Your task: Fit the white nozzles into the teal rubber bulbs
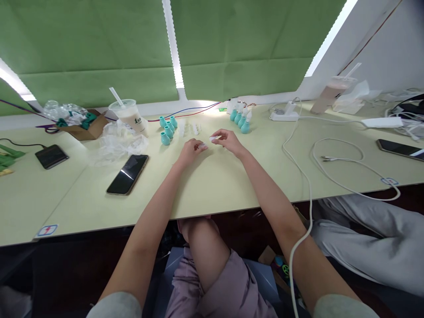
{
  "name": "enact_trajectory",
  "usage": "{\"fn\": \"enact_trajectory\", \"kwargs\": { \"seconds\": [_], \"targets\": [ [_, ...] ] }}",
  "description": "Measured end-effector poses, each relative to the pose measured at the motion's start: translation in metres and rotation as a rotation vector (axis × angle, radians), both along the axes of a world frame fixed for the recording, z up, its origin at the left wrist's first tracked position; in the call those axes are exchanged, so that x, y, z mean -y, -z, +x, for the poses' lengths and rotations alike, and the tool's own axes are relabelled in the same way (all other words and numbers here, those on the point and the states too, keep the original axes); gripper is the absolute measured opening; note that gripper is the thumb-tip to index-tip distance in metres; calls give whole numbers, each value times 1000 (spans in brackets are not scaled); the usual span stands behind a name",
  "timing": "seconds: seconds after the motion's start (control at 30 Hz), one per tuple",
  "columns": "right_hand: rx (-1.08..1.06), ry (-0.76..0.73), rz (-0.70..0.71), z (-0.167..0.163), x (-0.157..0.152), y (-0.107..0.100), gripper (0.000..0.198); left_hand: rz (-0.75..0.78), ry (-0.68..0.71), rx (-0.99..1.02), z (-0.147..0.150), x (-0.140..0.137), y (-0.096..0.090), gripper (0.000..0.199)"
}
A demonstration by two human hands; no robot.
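Note:
Over the middle of the table, my left hand pinches a small whitish translucent piece. Close by on the right, my right hand has thumb and fingers closed on a small white piece. The two pieces are a short gap apart; their exact kind is too small to make out. Beyond my left hand stand several open-necked teal bulb-shaped bottles. Between the bottles and my hands lie small white parts in rows. Behind my right hand, several teal bulbs carry white tips.
On the left are a black phone, a crumpled plastic bag, a drink cup and a cardboard box. A white cable loops across the right side, near a power strip. Another person's leg is at right.

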State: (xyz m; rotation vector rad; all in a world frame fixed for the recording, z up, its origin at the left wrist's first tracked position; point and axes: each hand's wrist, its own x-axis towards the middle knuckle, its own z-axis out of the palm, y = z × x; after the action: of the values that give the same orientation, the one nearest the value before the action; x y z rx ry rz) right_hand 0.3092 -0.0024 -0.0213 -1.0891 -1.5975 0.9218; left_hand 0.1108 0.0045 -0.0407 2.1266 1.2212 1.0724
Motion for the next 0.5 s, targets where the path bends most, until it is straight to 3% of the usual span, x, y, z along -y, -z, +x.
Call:
{"fn": "enact_trajectory", "kwargs": {
  "seconds": [0.2, 0.5],
  "targets": [
    [145, 42, 75, -3, -3, 7, 24, 57, 11, -144, 2, 4, -2, 29],
    [-51, 16, -2, -7, -3, 10, 32, 159, 2, -346, 3, 11, -10, 29]
  ]
}}
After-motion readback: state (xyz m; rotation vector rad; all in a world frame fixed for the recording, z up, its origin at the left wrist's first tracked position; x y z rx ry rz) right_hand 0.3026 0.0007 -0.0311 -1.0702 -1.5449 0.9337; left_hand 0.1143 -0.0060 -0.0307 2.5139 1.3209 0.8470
